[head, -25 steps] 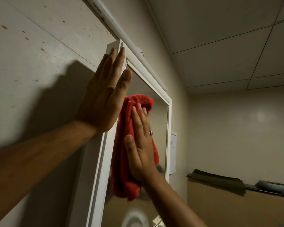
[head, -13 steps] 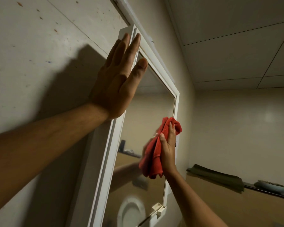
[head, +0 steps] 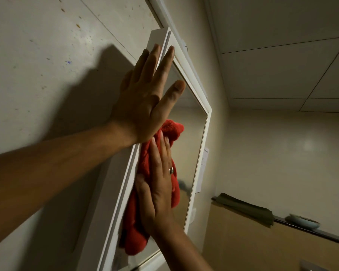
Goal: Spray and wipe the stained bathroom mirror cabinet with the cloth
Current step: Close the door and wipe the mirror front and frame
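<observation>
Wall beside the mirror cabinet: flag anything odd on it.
The wall left of the mirror cabinet is flecked with small orange-brown specks and one purple spot, like splatter stains.

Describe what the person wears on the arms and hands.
The left forearm and right forearm are bare: no sleeves, gloves or watch in view. The right hand wears a ring with a small silvery top. The left hand shows no jewellery.
</observation>
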A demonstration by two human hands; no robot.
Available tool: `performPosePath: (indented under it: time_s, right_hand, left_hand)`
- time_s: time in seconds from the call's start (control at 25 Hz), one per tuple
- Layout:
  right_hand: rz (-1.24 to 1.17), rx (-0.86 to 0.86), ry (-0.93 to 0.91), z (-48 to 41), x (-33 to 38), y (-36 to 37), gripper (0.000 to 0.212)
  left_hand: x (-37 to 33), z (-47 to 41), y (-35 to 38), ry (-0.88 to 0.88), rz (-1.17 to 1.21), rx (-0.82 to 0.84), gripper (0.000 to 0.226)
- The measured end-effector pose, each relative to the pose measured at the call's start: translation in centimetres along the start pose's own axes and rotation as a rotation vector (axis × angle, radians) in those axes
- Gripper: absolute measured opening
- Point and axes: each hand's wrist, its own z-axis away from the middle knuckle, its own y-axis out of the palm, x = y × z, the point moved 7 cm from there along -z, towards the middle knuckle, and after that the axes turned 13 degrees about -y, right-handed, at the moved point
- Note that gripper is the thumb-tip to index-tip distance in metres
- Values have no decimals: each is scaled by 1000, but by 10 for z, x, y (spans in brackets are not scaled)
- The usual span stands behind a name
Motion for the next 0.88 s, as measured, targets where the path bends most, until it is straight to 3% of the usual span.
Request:
performPosePath:
  time_s: [0.12, 0.4, 0.56, 0.68, 0.88]
  right_hand:
    - [33, -1, 5, 15, -46, -16, 70]
    - [59, -203, 460, 42, -195, -83, 65]
    - [-64, -256, 606, 110, -173, -65, 64]
    - [-96, -273, 680, 110, -137, -49, 67]
    - [-18, -169, 342, 16, -39, -15, 66]
  left_hand:
    - [6, 16, 3, 10, -1, -19, 74]
    - [9, 14, 4, 37, 19, -45, 71]
    - [8, 13, 5, 49, -25, -36, 75]
    - [5, 14, 5, 35, -26, -31, 75]
    - [3, 18, 1, 25, -35, 1, 77]
